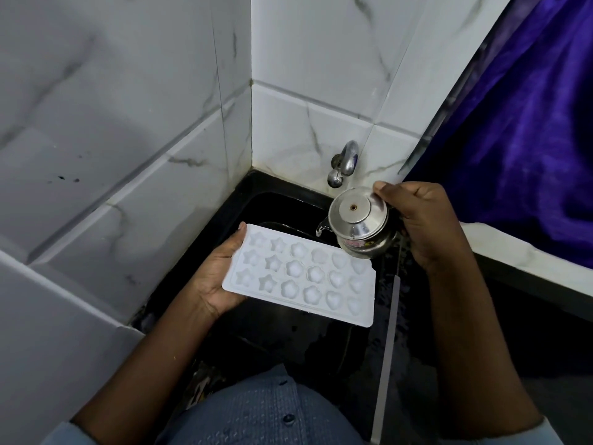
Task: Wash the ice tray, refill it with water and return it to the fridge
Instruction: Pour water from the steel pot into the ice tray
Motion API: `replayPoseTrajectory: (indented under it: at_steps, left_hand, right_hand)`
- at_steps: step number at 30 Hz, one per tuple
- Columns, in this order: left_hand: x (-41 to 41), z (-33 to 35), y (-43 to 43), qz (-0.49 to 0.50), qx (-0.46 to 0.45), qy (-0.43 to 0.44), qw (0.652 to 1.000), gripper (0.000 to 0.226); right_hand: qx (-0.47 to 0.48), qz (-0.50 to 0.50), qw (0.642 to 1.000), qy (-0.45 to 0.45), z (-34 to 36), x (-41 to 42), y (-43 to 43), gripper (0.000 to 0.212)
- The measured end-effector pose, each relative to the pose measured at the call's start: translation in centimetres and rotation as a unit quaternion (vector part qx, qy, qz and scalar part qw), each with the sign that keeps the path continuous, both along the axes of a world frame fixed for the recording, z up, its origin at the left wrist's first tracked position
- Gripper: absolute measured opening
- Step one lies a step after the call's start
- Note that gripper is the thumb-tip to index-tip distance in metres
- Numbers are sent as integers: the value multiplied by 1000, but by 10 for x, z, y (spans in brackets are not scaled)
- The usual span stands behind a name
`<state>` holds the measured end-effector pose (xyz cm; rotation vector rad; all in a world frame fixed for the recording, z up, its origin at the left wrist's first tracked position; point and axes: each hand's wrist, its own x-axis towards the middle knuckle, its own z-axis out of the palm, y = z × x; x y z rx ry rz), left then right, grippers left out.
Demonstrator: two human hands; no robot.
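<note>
Refill step, by the look of it: left hand (218, 277) grips the white ice tray (301, 274) level over the black sink (244, 200); right hand (423, 220) clamps a steel kettle (359, 226), thumb on the lid, just beside the tray's far corner (spout at the rim). Next: tip slowly, tray flat.
</note>
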<state>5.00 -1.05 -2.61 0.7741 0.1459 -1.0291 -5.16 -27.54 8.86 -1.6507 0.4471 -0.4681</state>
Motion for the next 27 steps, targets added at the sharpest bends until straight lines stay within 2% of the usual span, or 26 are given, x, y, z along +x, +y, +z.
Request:
replayPoseTrajectory:
  at_steps: [8, 17, 27]
  left_hand:
    - [-5, 5, 0, 1, -10, 0, 1000, 65]
    - [-8, 5, 0, 0, -9, -3, 1000, 63]
    - [-11, 8, 0, 3, -1, -6, 1000, 60]
  right_hand:
    - [-62, 6, 998, 21, 1, -1, 8, 47]
    - [-66, 6, 998, 9, 6, 1, 8, 48]
    - [58, -22, 997, 38, -1, 1, 10, 38]
